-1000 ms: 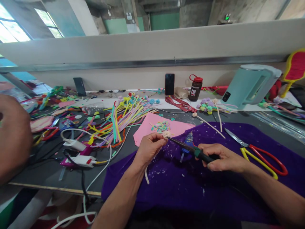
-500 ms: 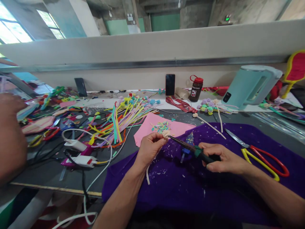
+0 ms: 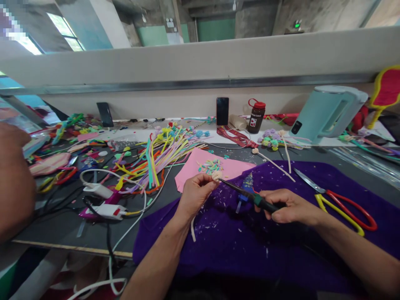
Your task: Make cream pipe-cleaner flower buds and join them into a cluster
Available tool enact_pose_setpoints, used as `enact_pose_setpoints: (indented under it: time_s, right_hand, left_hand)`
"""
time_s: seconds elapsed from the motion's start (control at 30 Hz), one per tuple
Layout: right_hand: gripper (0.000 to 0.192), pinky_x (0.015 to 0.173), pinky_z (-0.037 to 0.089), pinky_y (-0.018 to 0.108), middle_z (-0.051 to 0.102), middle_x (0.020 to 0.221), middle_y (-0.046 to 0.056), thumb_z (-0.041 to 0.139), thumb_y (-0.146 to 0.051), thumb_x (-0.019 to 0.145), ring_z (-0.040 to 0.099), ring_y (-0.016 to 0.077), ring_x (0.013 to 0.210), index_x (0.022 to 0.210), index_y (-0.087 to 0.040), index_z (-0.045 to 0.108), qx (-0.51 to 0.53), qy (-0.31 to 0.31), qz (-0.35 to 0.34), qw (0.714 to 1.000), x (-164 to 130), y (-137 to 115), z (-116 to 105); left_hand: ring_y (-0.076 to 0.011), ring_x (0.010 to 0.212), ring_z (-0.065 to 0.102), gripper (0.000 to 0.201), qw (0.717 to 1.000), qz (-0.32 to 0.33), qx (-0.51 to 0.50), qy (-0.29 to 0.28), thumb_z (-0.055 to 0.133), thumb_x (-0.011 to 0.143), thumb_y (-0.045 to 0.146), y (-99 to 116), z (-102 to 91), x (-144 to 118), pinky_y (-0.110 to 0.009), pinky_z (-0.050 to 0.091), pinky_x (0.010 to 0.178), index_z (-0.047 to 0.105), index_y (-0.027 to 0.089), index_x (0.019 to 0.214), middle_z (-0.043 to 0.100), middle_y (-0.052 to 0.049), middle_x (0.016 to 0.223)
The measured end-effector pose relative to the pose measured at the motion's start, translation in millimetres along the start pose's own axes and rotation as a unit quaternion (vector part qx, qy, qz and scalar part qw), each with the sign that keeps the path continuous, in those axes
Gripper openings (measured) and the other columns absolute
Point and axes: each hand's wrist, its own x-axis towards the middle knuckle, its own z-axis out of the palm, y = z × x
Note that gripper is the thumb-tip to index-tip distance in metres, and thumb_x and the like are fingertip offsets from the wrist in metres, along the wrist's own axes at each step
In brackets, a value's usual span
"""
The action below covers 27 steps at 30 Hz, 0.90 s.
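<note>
- On a purple fuzzy cloth (image 3: 250,246) spread over the dark desk (image 3: 62,229), the left hand (image 3: 195,193) pinches a small cream foam rosette (image 3: 216,175), its thin stem hanging below.
- The right hand (image 3: 289,206) is curled tightly around a slim green-handled tool (image 3: 250,195), whose dark tip touches the rosette.
- Red-and-yellow scissors (image 3: 340,204) lie just beside it.
- A pink sheet (image 3: 193,171) carries pastel foam bits (image 3: 211,166).
- A brown, red-capped bottle (image 3: 256,116) stands behind; its contents cannot be seen.

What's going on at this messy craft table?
A person sits at a table spread with a purple cloth. Their left hand pinches a small cream rosette on a thin stem, and their right hand holds a green-handled tool with its tip against it. Scissors lie to the right, a heap of colourful strips to the left. Another person's arm shows at far left.
</note>
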Motion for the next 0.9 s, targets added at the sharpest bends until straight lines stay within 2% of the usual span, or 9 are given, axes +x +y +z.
enact_pose_setpoints:
  time_s: [0.1,0.23,0.47,0.53,0.7,0.83,0.9]
  right_hand:
    - [0.031,0.059,0.036,0.026,0.059,0.088,0.008,0.063,-0.042,0.066,0.048,0.0166,0.075,0.072,-0.012,0.064,0.037,-0.008,0.028,0.999,1.1,3.1,-1.1]
    - [0.033,0.052,0.036,0.024,0.060,0.087,0.010,0.063,-0.040,0.064,0.046,0.0108,0.059,0.075,-0.009,0.064,0.128,-0.009,0.060,0.990,1.4,10.5,0.1]
    - [0.034,0.048,0.035,0.024,0.060,0.085,0.011,0.062,-0.041,0.066,0.045,0.0089,0.053,0.074,-0.007,0.064,0.201,-0.026,0.044,0.978,3.7,19.0,1.5]
    - [0.035,0.050,0.035,0.024,0.059,0.085,0.010,0.062,-0.042,0.066,0.045,0.0103,0.057,0.074,-0.008,0.063,0.178,-0.023,0.039,0.983,4.1,17.2,1.1]
    - [0.033,0.067,0.036,0.030,0.056,0.083,0.007,0.064,-0.045,0.065,0.047,0.0188,0.079,0.068,-0.011,0.063,0.030,-0.015,-0.008,0.999,1.2,7.7,-3.8]
    - [0.037,0.068,0.034,0.030,0.056,0.083,0.008,0.062,-0.049,0.066,0.047,0.0186,0.076,0.067,-0.012,0.063,0.007,-0.017,-0.028,0.999,-2.0,4.8,-9.0]
    - [0.037,0.066,0.034,0.030,0.056,0.084,0.008,0.061,-0.049,0.067,0.047,0.0181,0.075,0.068,-0.012,0.063,0.013,-0.019,-0.030,0.999,-2.3,4.5,-9.6]
  left_hand:
    - [-0.0050,0.044,0.034,0.019,1.000,0.000,0.008,-0.002,0.070,0.061,0.029,-0.1,-0.3,0.2,-0.019,0.021,0.042,0.060,0.014,0.065,0.050,0.004,0.053]
    - [-0.0047,0.043,0.034,0.018,1.000,0.003,0.011,0.001,0.070,0.061,0.028,-1.4,-0.6,0.1,-0.019,0.022,0.043,0.060,0.014,0.065,0.050,0.005,0.052]
    - [-0.0049,0.045,0.036,0.017,1.000,0.010,0.011,0.002,0.070,0.061,0.028,-3.9,-0.9,0.9,-0.019,0.023,0.044,0.060,0.015,0.065,0.051,0.005,0.052]
    - [-0.0045,0.044,0.036,0.017,1.000,0.004,0.004,0.004,0.070,0.060,0.028,-2.5,-0.5,0.8,-0.019,0.022,0.043,0.061,0.015,0.065,0.052,0.005,0.052]
    - [-0.0027,0.037,0.032,0.018,0.999,-0.026,-0.025,-0.006,0.071,0.059,0.027,3.8,-0.9,-0.3,-0.018,0.019,0.038,0.060,0.014,0.064,0.050,0.006,0.047]
    - [-0.0015,0.034,0.035,0.020,0.994,-0.058,-0.076,-0.054,0.069,0.063,0.031,7.4,-4.5,-0.6,-0.017,0.019,0.034,0.060,0.013,0.066,0.062,0.000,0.060]
    - [-0.0010,0.032,0.035,0.023,0.990,-0.082,-0.096,-0.064,0.069,0.063,0.034,8.3,-6.5,-0.5,-0.017,0.018,0.032,0.061,0.013,0.069,0.064,-0.002,0.062]
